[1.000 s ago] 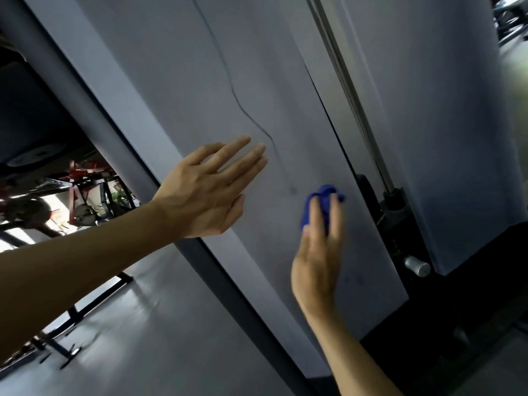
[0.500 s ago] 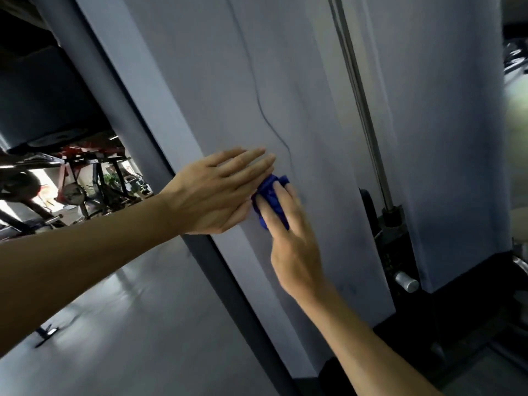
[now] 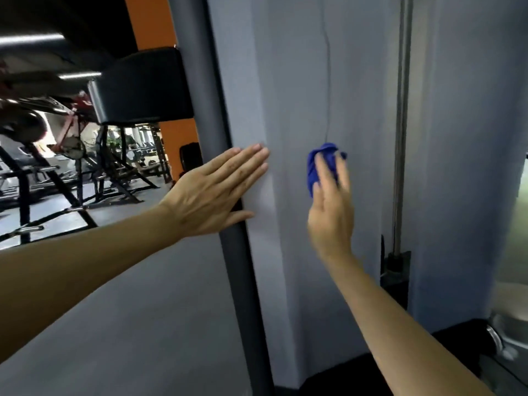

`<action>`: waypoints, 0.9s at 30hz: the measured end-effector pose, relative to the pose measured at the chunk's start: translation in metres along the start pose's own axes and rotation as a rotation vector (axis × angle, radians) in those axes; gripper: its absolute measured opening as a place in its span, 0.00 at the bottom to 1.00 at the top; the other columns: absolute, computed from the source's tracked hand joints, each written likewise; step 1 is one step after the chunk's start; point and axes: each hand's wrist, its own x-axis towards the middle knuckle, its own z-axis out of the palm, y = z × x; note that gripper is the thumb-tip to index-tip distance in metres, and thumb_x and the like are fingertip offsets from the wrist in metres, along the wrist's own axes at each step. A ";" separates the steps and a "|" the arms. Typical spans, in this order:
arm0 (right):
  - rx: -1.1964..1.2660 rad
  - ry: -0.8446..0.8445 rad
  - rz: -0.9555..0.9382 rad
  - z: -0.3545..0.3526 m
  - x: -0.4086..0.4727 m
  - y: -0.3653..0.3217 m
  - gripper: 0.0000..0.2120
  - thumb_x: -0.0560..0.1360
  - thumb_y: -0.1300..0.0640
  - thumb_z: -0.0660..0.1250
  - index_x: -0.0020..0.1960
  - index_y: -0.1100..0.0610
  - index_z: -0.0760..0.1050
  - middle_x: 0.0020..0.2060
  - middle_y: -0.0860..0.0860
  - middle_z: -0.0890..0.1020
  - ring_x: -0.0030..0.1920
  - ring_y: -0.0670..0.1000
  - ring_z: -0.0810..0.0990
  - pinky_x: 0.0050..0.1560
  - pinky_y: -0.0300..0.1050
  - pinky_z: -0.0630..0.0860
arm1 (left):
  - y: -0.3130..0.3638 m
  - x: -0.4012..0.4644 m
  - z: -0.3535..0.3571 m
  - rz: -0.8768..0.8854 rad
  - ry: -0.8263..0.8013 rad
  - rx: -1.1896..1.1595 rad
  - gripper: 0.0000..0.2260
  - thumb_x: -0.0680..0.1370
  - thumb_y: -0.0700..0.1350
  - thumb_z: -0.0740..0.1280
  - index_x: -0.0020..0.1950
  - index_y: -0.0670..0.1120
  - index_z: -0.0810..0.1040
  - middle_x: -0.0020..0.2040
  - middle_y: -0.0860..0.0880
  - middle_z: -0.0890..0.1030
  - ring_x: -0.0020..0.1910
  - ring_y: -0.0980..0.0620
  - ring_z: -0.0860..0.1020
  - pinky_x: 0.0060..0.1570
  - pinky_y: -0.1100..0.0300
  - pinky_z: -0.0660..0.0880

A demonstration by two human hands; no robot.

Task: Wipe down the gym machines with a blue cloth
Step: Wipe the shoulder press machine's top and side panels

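A tall grey panel of a gym machine fills the middle of the head view. My right hand presses a bunched blue cloth flat against the panel with straight fingers, just below a thin dark line running down it. My left hand lies flat with straight fingers on the panel's left edge, next to a dark upright post. The cloth's lower part is hidden under my fingers.
A steel guide rod runs down to a dark weight stack right of the panel. A black pad juts out at upper left before an orange pillar. Other gym frames stand on the grey floor.
The view swung so the panel now stands upright. My right hand slid the cloth to the right, away from my left hand, which stays flat on the panel's edge.
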 end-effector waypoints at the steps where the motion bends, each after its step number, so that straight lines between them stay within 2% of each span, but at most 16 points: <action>1: 0.020 0.034 0.070 0.001 0.013 -0.011 0.23 0.83 0.58 0.56 0.78 0.55 0.68 0.81 0.54 0.60 0.80 0.54 0.60 0.76 0.54 0.65 | 0.001 -0.006 0.002 -0.030 -0.017 -0.002 0.39 0.86 0.64 0.48 0.84 0.36 0.41 0.84 0.36 0.40 0.84 0.41 0.42 0.83 0.44 0.48; 2: 0.000 0.014 0.031 0.005 0.015 -0.024 0.23 0.84 0.59 0.57 0.78 0.55 0.68 0.81 0.54 0.59 0.80 0.55 0.60 0.77 0.51 0.63 | 0.004 -0.013 0.004 -0.052 -0.030 -0.014 0.38 0.87 0.63 0.48 0.84 0.36 0.40 0.84 0.36 0.40 0.84 0.40 0.42 0.83 0.44 0.47; 4: -0.085 -0.094 -0.240 0.016 -0.007 -0.033 0.23 0.85 0.65 0.58 0.79 0.56 0.67 0.81 0.55 0.60 0.81 0.57 0.59 0.78 0.48 0.63 | 0.010 -0.027 0.010 -0.079 -0.033 -0.065 0.36 0.87 0.60 0.47 0.84 0.36 0.40 0.84 0.36 0.41 0.84 0.40 0.42 0.83 0.44 0.47; 8: -0.337 -0.243 -0.707 0.006 -0.081 0.018 0.23 0.85 0.69 0.53 0.77 0.57 0.70 0.79 0.56 0.65 0.79 0.60 0.62 0.74 0.50 0.68 | 0.038 -0.054 0.026 -0.095 -0.029 -0.157 0.33 0.88 0.56 0.49 0.84 0.35 0.42 0.84 0.36 0.42 0.84 0.40 0.44 0.83 0.43 0.49; 10: -0.473 -0.468 -0.900 -0.008 -0.125 0.054 0.27 0.82 0.71 0.53 0.79 0.57 0.66 0.80 0.53 0.64 0.80 0.58 0.62 0.75 0.51 0.68 | 0.059 -0.067 0.034 -0.090 -0.040 -0.176 0.33 0.88 0.55 0.50 0.84 0.35 0.42 0.84 0.35 0.41 0.84 0.39 0.44 0.83 0.43 0.49; 12: -0.559 -0.751 -0.955 -0.021 -0.164 0.076 0.31 0.80 0.69 0.55 0.82 0.55 0.60 0.82 0.51 0.60 0.81 0.55 0.58 0.73 0.51 0.71 | 0.083 -0.079 0.040 -0.090 -0.062 -0.211 0.33 0.88 0.54 0.51 0.84 0.36 0.43 0.84 0.35 0.41 0.84 0.38 0.43 0.82 0.42 0.50; 13: -0.559 -0.825 -0.975 -0.025 -0.174 0.080 0.32 0.79 0.69 0.57 0.82 0.55 0.60 0.82 0.51 0.60 0.82 0.54 0.57 0.73 0.51 0.71 | 0.094 -0.086 0.043 -0.092 -0.061 -0.237 0.33 0.88 0.53 0.52 0.84 0.36 0.43 0.84 0.35 0.42 0.84 0.38 0.44 0.82 0.42 0.50; 15: -0.581 -0.769 -1.067 -0.024 -0.163 0.072 0.29 0.79 0.70 0.57 0.79 0.57 0.66 0.80 0.53 0.64 0.81 0.56 0.60 0.74 0.51 0.71 | 0.109 -0.098 0.049 -0.090 -0.036 -0.268 0.32 0.87 0.50 0.55 0.84 0.37 0.46 0.84 0.35 0.45 0.84 0.37 0.45 0.82 0.42 0.51; 17: -0.573 -0.552 -1.062 -0.016 -0.124 0.045 0.25 0.83 0.68 0.52 0.77 0.57 0.70 0.78 0.53 0.67 0.78 0.57 0.65 0.71 0.52 0.71 | 0.115 -0.106 0.055 -0.086 -0.037 -0.288 0.33 0.84 0.47 0.57 0.85 0.38 0.46 0.85 0.37 0.46 0.84 0.38 0.46 0.82 0.42 0.51; 19: -0.581 -0.346 -1.016 -0.008 -0.084 0.023 0.23 0.85 0.68 0.56 0.77 0.56 0.70 0.77 0.52 0.69 0.76 0.56 0.69 0.70 0.50 0.71 | 0.119 -0.109 0.058 -0.103 -0.032 -0.295 0.33 0.83 0.45 0.56 0.85 0.39 0.45 0.85 0.38 0.45 0.84 0.38 0.46 0.82 0.42 0.50; 21: -0.544 -0.279 -1.037 -0.005 -0.072 0.024 0.23 0.83 0.69 0.61 0.77 0.57 0.71 0.76 0.53 0.70 0.76 0.57 0.70 0.70 0.50 0.71 | 0.126 -0.108 0.061 -0.145 -0.021 -0.309 0.35 0.81 0.44 0.58 0.85 0.38 0.46 0.85 0.38 0.45 0.84 0.38 0.46 0.82 0.42 0.51; 24: -0.528 -0.397 -1.140 -0.010 -0.117 0.062 0.21 0.83 0.67 0.61 0.76 0.59 0.71 0.77 0.53 0.69 0.77 0.58 0.67 0.75 0.50 0.64 | 0.142 -0.105 0.066 -0.221 0.034 -0.349 0.38 0.77 0.40 0.63 0.84 0.36 0.50 0.84 0.37 0.49 0.84 0.36 0.49 0.81 0.40 0.54; 27: -0.491 -0.693 -1.183 -0.021 -0.187 0.100 0.20 0.81 0.69 0.63 0.73 0.60 0.75 0.77 0.53 0.70 0.78 0.58 0.65 0.76 0.50 0.67 | 0.159 -0.103 0.072 -0.283 0.058 -0.367 0.39 0.75 0.37 0.64 0.83 0.34 0.50 0.83 0.35 0.48 0.83 0.34 0.48 0.82 0.39 0.52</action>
